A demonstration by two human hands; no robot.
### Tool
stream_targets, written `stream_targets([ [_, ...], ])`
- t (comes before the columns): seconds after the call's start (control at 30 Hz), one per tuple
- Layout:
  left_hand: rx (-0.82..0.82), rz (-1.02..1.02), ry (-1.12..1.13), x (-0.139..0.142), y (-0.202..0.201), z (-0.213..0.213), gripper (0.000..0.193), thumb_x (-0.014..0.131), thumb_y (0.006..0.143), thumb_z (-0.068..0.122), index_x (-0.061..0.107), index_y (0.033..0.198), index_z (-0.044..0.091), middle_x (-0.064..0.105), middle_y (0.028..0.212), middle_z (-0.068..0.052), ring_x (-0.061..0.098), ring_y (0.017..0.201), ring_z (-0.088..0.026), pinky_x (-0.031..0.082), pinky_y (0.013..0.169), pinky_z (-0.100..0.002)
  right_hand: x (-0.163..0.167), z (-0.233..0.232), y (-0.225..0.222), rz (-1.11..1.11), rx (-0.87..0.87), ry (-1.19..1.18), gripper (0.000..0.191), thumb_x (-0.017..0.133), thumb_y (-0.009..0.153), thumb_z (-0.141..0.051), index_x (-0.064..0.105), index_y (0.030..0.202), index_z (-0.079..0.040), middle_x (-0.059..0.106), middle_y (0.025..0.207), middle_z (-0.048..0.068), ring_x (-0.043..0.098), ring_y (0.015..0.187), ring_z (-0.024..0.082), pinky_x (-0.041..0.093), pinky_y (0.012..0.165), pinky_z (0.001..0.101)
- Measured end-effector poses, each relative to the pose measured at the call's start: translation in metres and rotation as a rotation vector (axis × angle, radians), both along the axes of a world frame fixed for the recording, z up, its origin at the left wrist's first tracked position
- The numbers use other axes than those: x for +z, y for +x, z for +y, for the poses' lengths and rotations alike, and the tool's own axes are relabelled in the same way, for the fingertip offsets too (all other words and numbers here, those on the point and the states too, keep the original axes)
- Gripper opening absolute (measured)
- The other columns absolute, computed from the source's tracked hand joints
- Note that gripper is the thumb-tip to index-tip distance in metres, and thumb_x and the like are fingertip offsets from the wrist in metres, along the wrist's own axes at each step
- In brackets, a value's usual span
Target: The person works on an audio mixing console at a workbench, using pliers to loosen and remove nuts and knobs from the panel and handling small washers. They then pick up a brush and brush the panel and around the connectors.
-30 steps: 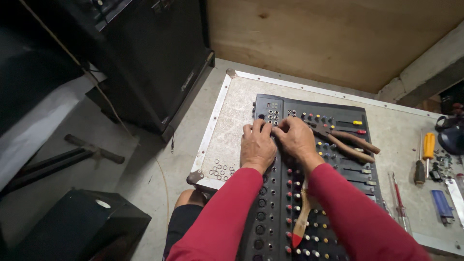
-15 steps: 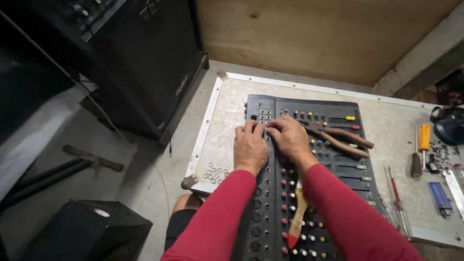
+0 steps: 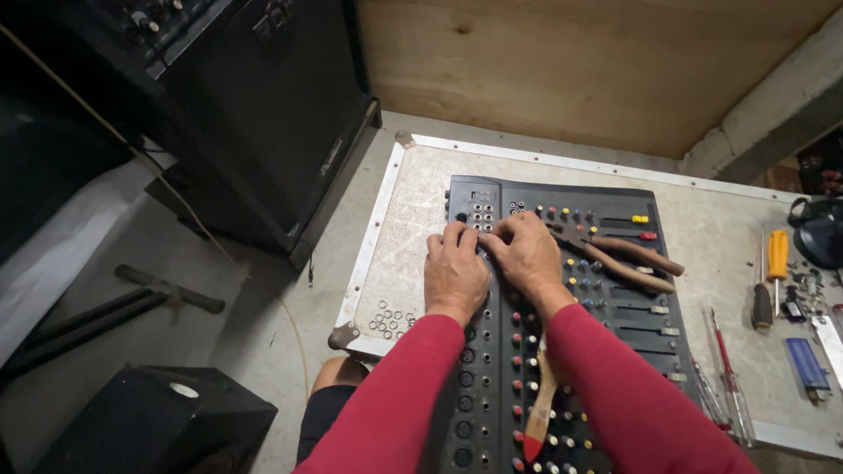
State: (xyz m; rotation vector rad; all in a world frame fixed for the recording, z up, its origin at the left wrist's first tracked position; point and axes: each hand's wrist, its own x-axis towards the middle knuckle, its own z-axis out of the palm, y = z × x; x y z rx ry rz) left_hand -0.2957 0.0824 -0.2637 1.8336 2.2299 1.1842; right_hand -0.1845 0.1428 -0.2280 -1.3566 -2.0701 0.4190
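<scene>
Hands, left (image 3: 454, 274) and right (image 3: 527, 256), fingers pinched together on small sockets near the mixer's (image 3: 562, 333) top-left; I'd say most knobs remain on.

Soft, even light falls from about twelve o'clock, brightening the pale plywood wall panel (image 3: 597, 70) and the speckled grey surface (image 3: 421, 228). Toward nine and seven o'clock the frame sinks into dimness; the big black speaker cabinet (image 3: 263, 114) loses detail. Shadows are faint, with no harsh glare. Focus is sharp at centre, and straight lines bow slightly near the edges.
</scene>
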Motion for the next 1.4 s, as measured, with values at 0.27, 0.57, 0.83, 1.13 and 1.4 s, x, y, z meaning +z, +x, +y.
stream_targets([
  [0.27,0.0,-0.005,-0.027,0.005,0.001,0.0,0.034,0.061,0.082,0.009,0.067,0.115,0.009,0.059,0.127,-0.007,0.053,0.11,-0.037,0.049,0.094,-0.045,-0.003,-0.001,0.006,0.02,0.17,0.166,0.018,0.068,0.084,-0.011,0.08,0.096,-0.017,0.07,0.101,0.007,0.066,0.099,0.032,0.053,0.087,0.0416],
  [0.57,-0.008,-0.043,-0.033,-0.002,-0.002,0.002,0.04,0.058,0.081,0.006,0.059,0.122,0.003,0.055,0.131,-0.014,0.052,0.114,-0.039,0.047,0.099,-0.045,0.001,0.006,0.01,0.262,0.034,0.049,0.02,0.059,0.087,-0.002,0.07,0.104,-0.003,0.067,0.102,0.014,0.067,0.092,0.03,0.054,0.083,0.0374],
  [0.83,-0.011,-0.069,-0.009,-0.002,-0.004,0.0,0.032,0.06,0.082,0.006,0.066,0.114,0.006,0.054,0.13,-0.017,0.052,0.116,-0.039,0.046,0.1,-0.045,0.004,0.0,0.005,0.131,0.001,-0.112,0.024,0.078,0.082,-0.029,0.072,0.09,-0.007,0.065,0.1,0.01,0.068,0.087,0.027,0.055,0.078,0.0372],
  [1.13,0.0,-0.072,-0.02,0.005,-0.003,-0.002,0.034,0.062,0.08,0.005,0.07,0.113,0.008,0.054,0.13,-0.015,0.053,0.115,-0.039,0.048,0.098,-0.045,0.002,-0.002,0.003,0.055,-0.021,-0.118,0.025,0.079,0.081,-0.036,0.078,0.091,-0.013,0.067,0.106,0.006,0.067,0.097,0.026,0.054,0.084,0.0382],
  [1.4,0.012,-0.051,-0.029,0.005,-0.003,-0.001,0.034,0.061,0.081,0.006,0.069,0.114,0.009,0.054,0.13,-0.014,0.053,0.116,-0.038,0.048,0.098,-0.045,0.0,0.003,0.007,0.023,0.094,-0.058,0.023,0.063,0.086,-0.017,0.082,0.099,-0.021,0.068,0.111,0.003,0.064,0.107,0.027,0.052,0.091,0.0387],
])
